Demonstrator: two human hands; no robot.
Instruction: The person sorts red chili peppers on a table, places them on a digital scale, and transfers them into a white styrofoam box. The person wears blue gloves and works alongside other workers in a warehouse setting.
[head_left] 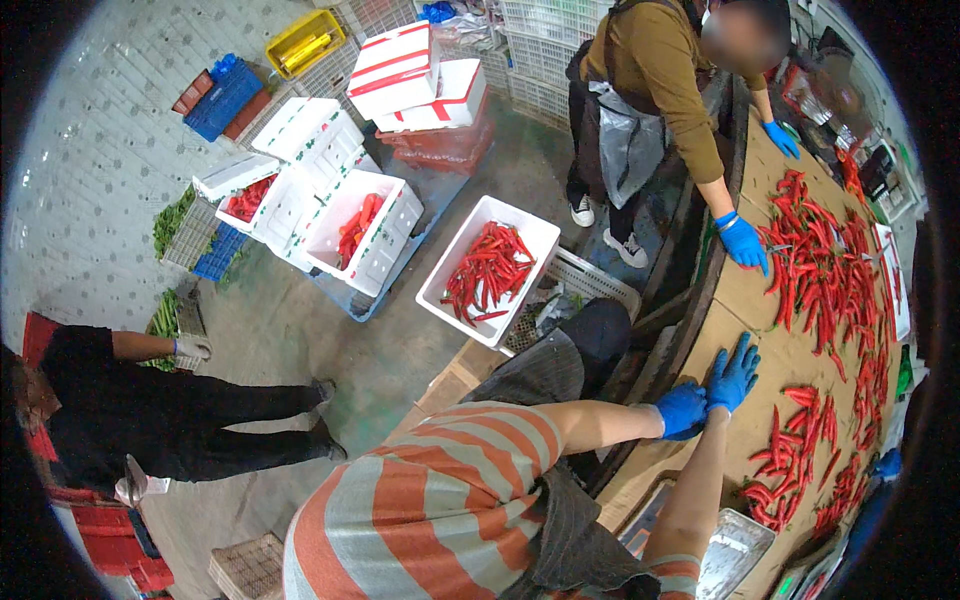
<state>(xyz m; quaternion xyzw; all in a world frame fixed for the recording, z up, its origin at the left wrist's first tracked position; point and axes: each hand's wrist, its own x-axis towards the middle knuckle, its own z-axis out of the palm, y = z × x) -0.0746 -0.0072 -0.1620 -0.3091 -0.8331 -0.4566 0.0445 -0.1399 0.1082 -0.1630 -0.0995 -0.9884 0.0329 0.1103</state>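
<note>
My left hand (682,411), in a blue glove, is closed at the wrist of my right hand, its fingers at the cuff of the right glove. My right hand (735,374), gloved in blue too, has its fingers stretched out over the brown cardboard table top (703,345). Nothing shows in its grasp. Beyond it lies a small pile of red chili peppers (797,455), and a larger pile of red chili peppers (815,265) spreads farther along the table.
Across the table edge a co-worker's blue-gloved hand (741,242) reaches to the larger pile. A white foam box (438,297) of chilies stands on the floor behind me. A metal tray (738,548) sits near my right forearm. Another person (210,405) stands at far left.
</note>
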